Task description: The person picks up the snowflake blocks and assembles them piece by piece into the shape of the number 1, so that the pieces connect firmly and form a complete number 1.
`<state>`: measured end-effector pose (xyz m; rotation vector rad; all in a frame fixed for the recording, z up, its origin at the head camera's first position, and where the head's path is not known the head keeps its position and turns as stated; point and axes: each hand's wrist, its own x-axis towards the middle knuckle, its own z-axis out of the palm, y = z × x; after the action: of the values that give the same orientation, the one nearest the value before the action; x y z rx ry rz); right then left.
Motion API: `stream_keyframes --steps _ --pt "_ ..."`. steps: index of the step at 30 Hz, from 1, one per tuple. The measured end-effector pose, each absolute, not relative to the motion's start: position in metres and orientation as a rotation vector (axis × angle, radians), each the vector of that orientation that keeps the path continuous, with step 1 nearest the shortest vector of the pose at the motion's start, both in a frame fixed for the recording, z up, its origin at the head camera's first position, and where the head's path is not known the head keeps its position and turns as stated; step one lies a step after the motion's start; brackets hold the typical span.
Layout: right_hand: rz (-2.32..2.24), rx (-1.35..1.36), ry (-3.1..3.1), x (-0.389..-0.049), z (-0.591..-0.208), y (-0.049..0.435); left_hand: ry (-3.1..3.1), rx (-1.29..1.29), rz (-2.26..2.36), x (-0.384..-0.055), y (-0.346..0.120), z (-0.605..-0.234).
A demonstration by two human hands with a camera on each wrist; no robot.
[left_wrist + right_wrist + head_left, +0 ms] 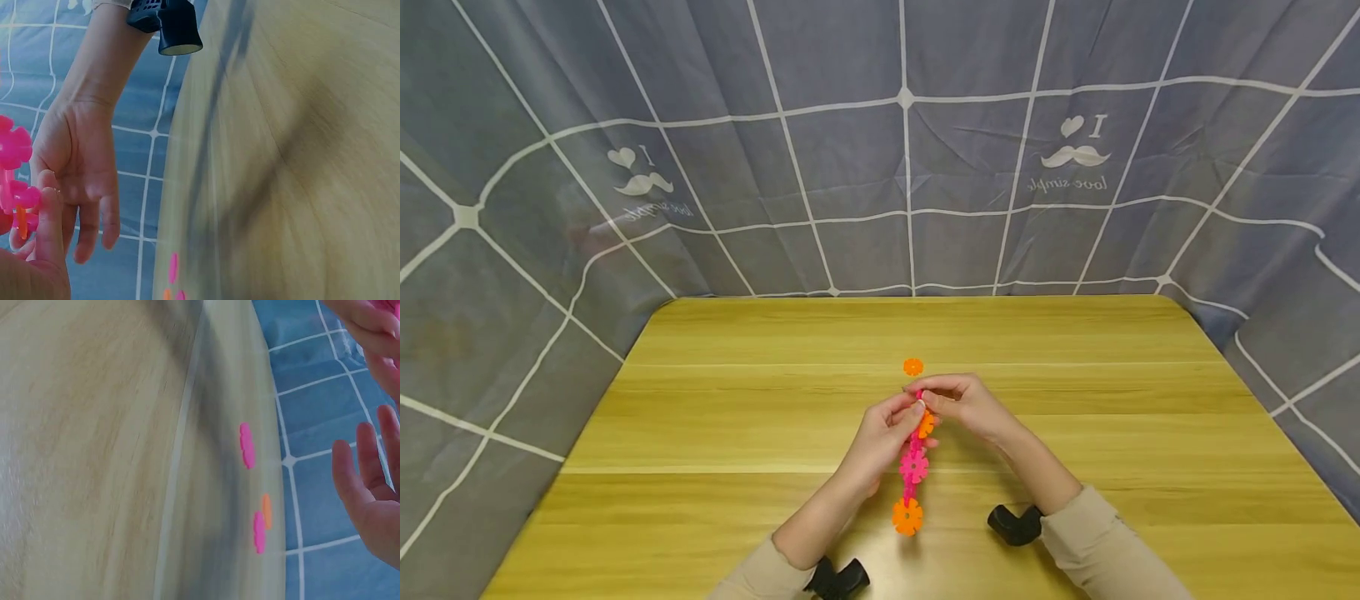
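Note:
A chain of pink and orange flower-shaped interlocking discs (913, 467) hangs toward the near side from between both hands, with an orange disc (907, 517) at its lower end. The left hand (880, 433) grips the chain near its upper end, thumb on top. At that upper end, the right hand (966, 407) pinches a pink disc between thumb and forefinger; the fingers mostly hide it. Pink discs (15, 147) of the chain also show beside the fingers in the left wrist view.
A loose orange disc (913, 367) lies on the wooden table (737, 400) beyond the hands. Pink discs (247, 445) lie flat near a table edge in the right wrist view. Black wrist-worn devices (1015, 525) sit by both sleeves. A grey checked curtain (850, 167) surrounds the table.

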<state>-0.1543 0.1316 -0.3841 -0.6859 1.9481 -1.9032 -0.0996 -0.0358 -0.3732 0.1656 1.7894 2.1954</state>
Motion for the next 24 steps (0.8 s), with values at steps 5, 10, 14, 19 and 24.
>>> stream_keyframes --steps 5,10,14,19,24 --pt "-1.922 -0.571 2.012 -0.165 -0.391 0.136 1.819 0.102 2.184 -0.101 -0.041 -0.377" --pt "-1.922 -0.308 2.231 -0.182 -0.399 0.144 1.853 0.034 2.18 -0.102 -0.045 -0.38" --pt "-1.751 -0.205 2.39 -0.195 -0.406 0.148 1.868 0.021 2.184 -0.103 -0.046 -0.382" --pt "-1.469 -0.215 2.521 -0.207 -0.415 0.142 1.904 0.014 2.179 -0.103 -0.046 -0.384" --pt "-1.26 -0.233 2.701 -0.214 -0.421 0.136 1.918 0.033 2.174 -0.102 -0.046 -0.385"
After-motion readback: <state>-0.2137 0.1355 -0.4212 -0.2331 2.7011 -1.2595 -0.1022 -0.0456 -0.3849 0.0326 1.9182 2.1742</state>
